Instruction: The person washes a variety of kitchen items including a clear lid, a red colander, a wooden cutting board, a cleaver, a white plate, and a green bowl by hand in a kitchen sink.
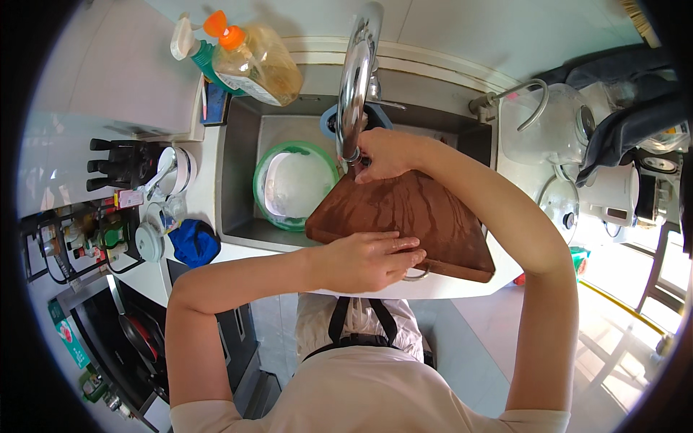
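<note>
A wet brown wooden cutting board (403, 214) slants over the right side of the stainless steel sink, its near edge by the counter front. My left hand (373, 260) lies across this near edge, palm down, fingers stretched over the board's face. A metal ring (418, 275) shows just below those fingertips. At the board's far end my right hand (387, 154) is curled, right beside the mouth of the chrome faucet (354, 92). Its thumb points down toward the board; a small dark part shows by the thumb, and whether the fingers grip anything is hidden.
A green-rimmed basin (295, 187) sits in the sink's left half. Behind it stand a dish soap bottle (260, 65) and a spray bottle (200, 59). A blue cloth item (195, 242) lies left of the sink; a clear jug (541, 124) stands right.
</note>
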